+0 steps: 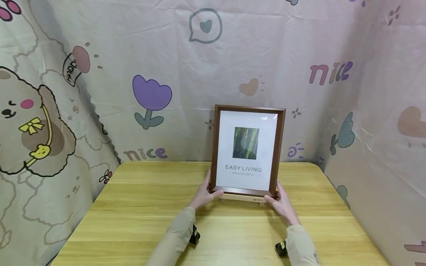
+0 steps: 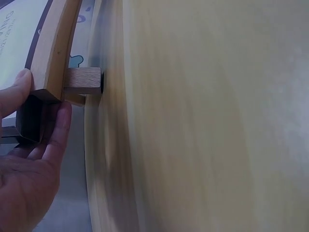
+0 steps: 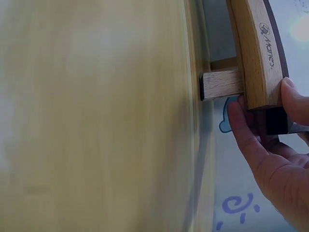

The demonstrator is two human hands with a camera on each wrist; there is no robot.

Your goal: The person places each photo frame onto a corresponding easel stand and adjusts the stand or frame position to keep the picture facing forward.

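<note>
A brown picture frame [image 1: 247,150] with a white "EASY LIVING" sheet and a small green picture stands nearly upright on the ledge of a light wooden easel [image 1: 240,197]. My left hand [image 1: 203,195] grips the lower left corner, its thumb in front and its fingers behind and below. At the lower right corner my right hand [image 1: 283,205] holds on the same way. In the left wrist view, the left thumb presses the ledge end [image 2: 54,53]. The right wrist view shows printed lettering on the ledge [image 3: 258,53] and a short easel foot [image 3: 222,84]. The frame hides most of the easel.
The wooden table [image 1: 139,207] has rounded back corners. A printed cloth [image 1: 186,66] hangs behind it and along both sides, close to the table's back edge. Black wrist cameras are strapped under both beige sleeves [image 1: 179,231].
</note>
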